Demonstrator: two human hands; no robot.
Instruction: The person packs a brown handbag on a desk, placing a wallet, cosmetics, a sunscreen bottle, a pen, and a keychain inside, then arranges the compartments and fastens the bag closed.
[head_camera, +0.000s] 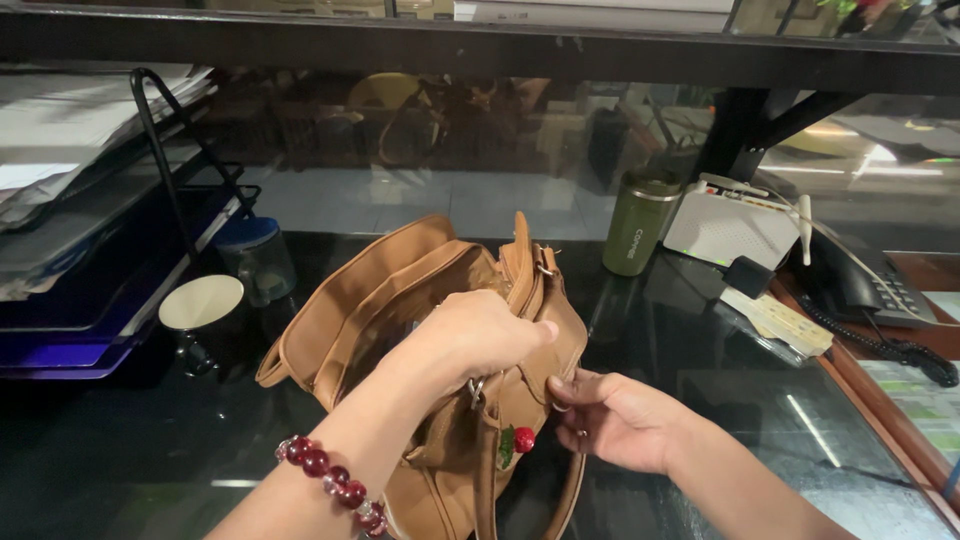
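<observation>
A tan leather handbag (400, 290) stands on a dark glass desk (700, 360). My left hand (475, 335), with a red bead bracelet (330, 480) on the wrist, grips the bag's top edge near the zipper. My right hand (610, 415) holds the bag's side lower down, fingers curled against the leather. A small red strawberry charm (522, 440) hangs from the bag between my hands. The strap (570, 495) loops down toward me.
A stacked paper tray (90, 250) stands at left, with a dark cup (203, 310) and a lidded jar (255, 255) beside it. At back right are a green tumbler (638, 222), a white router (730, 225), a desk phone (870, 290) and a wooden desk edge (890, 410).
</observation>
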